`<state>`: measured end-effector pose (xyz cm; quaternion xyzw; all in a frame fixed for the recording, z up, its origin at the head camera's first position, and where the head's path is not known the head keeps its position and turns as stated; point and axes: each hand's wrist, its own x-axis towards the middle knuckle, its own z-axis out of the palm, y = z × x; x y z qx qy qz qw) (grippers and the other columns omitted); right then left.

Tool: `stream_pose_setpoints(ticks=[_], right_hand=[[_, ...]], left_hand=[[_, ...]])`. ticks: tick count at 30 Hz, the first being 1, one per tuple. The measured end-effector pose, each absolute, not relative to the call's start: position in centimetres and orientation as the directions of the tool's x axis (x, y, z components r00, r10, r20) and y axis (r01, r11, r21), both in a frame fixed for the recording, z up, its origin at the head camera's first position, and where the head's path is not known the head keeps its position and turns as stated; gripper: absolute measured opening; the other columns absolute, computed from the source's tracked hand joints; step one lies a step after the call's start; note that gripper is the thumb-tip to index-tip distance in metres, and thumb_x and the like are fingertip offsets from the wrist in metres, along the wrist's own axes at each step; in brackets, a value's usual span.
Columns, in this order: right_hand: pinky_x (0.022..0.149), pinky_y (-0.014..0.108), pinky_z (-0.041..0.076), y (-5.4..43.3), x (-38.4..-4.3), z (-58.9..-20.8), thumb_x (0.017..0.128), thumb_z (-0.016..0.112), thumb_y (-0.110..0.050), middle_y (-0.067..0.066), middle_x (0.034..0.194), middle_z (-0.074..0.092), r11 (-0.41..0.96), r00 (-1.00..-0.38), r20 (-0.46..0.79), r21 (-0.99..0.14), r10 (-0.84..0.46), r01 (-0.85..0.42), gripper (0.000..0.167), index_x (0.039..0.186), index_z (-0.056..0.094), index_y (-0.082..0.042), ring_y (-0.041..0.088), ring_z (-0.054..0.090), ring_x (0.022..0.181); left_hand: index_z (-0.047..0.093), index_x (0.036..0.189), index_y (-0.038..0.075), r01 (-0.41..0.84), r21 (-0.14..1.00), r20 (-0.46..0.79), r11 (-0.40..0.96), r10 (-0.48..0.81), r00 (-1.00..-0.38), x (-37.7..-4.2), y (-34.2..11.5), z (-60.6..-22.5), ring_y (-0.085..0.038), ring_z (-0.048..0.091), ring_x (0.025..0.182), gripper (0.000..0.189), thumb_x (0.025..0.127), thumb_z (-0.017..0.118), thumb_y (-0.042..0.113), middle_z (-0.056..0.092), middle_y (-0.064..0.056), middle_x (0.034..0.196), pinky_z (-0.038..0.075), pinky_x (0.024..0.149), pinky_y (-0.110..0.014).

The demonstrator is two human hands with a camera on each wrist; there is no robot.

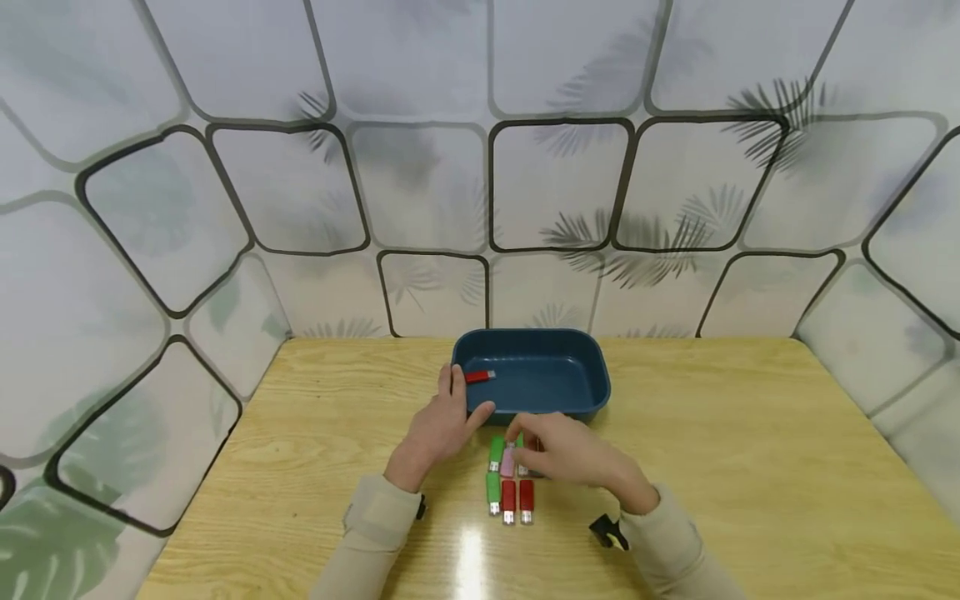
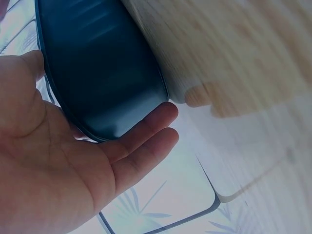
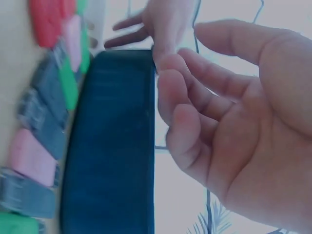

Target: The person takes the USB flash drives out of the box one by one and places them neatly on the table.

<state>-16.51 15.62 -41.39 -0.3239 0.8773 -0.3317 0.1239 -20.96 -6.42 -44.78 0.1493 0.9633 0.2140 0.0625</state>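
A dark blue plastic bin (image 1: 543, 383) stands at the back of the table, with one red USB stick (image 1: 477, 377) lying inside at its left end. My left hand (image 1: 441, 423) touches the bin's left end, its fingers mostly straight and the thumb at the near rim. In front of the bin lie several USB sticks: green (image 1: 492, 490), red (image 1: 508, 497) and pink (image 1: 507, 463). Dark grey sticks (image 3: 49, 83) show in the right wrist view. Over the far sticks hovers my right hand (image 1: 576, 452), fingers loosely bent, with nothing visible between them.
The wood-grain table (image 1: 750, 450) extends to both sides of the bin. Behind it stands a pale wall covering (image 1: 555, 183) with dark outlines and leaf prints. Dark wrist straps (image 1: 609, 532) sit by both sleeves.
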Motion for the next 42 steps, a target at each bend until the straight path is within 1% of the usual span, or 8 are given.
stream_pose_setpoints(ticks=[2,4,8,11,17,25,31,42], right_hand=[[0.06,0.023,0.046,15.7,-17.1,-41.1,0.099,0.061,-0.015,-0.008,0.08,0.062,0.563,-0.774,0.05,-0.657,-0.632,-0.502,0.015,0.111,0.065,-0.007,0.002,0.053,0.064],[0.065,0.025,0.048,15.7,-17.9,-41.0,0.099,0.061,-0.015,-0.006,0.088,0.065,0.567,-0.786,0.086,-0.645,-0.612,-0.512,0.015,0.112,0.065,-0.008,0.004,0.056,0.071],[0.07,0.028,0.05,15.3,-19.5,-40.6,0.099,0.062,-0.016,-0.003,0.096,0.065,0.627,-0.821,0.11,-0.592,-0.56,-0.507,0.014,0.111,0.066,-0.01,0.007,0.058,0.079],[0.075,0.033,0.051,14.9,-20.9,-40.5,0.098,0.062,-0.016,-0.001,0.098,0.066,0.685,-0.848,0.101,-0.544,-0.52,-0.485,0.014,0.11,0.067,-0.009,0.012,0.061,0.085],[0.079,0.041,0.053,14.0,-23.6,-40.9,0.096,0.063,-0.01,0.007,0.104,0.065,0.766,-0.865,0.019,-0.455,-0.501,-0.454,0.017,0.111,0.067,-0.006,0.023,0.063,0.094],[0.08,0.041,0.052,12.5,-26.4,-42.9,0.096,0.067,-0.017,0.01,0.109,0.065,0.769,-0.801,-0.157,-0.432,-0.578,-0.471,0.033,0.127,0.061,-0.008,0.021,0.062,0.091],[0.087,0.042,0.051,11.6,-27.6,-43.7,0.094,0.07,-0.014,0.01,0.114,0.065,0.743,-0.767,-0.169,-0.443,-0.619,-0.501,0.033,0.125,0.063,-0.007,0.024,0.062,0.098],[0.083,0.04,0.053,10.6,-28.3,-44.4,0.089,0.065,0.004,0.011,0.11,0.068,0.744,-0.76,-0.183,-0.437,-0.623,-0.505,0.032,0.119,0.068,-0.007,0.023,0.064,0.093]], left_hand=[[0.009,0.156,-0.006,0.257,0.438,-0.063,0.862,0.315,-0.947,-20.9,-6.3,-44.9,-0.035,0.067,0.092,0.088,0.102,0.041,0.056,0.006,-0.027,0.162,0.043,0.049,-0.028],[0.009,0.156,-0.006,0.254,0.442,-0.068,0.86,0.314,-0.947,-20.8,-6.2,-44.9,-0.036,0.067,0.095,0.088,0.102,0.041,0.056,0.005,-0.027,0.163,0.045,0.05,-0.029],[0.009,0.156,-0.006,0.252,0.442,-0.069,0.861,0.313,-0.947,-20.7,-6.2,-44.7,-0.04,0.065,0.106,0.088,0.103,0.04,0.057,0.005,-0.027,0.163,0.049,0.055,-0.031],[0.01,0.156,-0.006,0.255,0.438,-0.066,0.862,0.314,-0.947,-20.7,-6.3,-44.6,-0.041,0.064,0.108,0.087,0.103,0.039,0.057,0.006,-0.027,0.162,0.049,0.056,-0.032],[0.011,0.155,-0.007,0.266,0.43,-0.06,0.863,0.321,-0.945,-20.8,-6.4,-44.6,-0.039,0.066,0.1,0.087,0.103,0.04,0.056,0.007,-0.028,0.162,0.045,0.05,-0.029],[0.01,0.156,-0.007,0.273,0.427,-0.059,0.862,0.328,-0.943,-20.8,-6.4,-44.8,-0.042,0.063,0.109,0.086,0.103,0.039,0.055,0.007,-0.029,0.162,0.051,0.059,-0.034],[0.01,0.156,-0.006,0.272,0.449,-0.05,0.851,0.328,-0.943,-20.9,-6.4,-44.7,-0.04,0.065,0.104,0.086,0.103,0.039,0.055,0.006,-0.028,0.162,0.048,0.055,-0.032],[0.008,0.156,-0.006,0.273,0.452,-0.053,0.85,0.331,-0.942,-20.8,-6.4,-44.5,-0.034,0.068,0.088,0.086,0.103,0.039,0.055,0.005,-0.028,0.162,0.042,0.048,-0.029]])
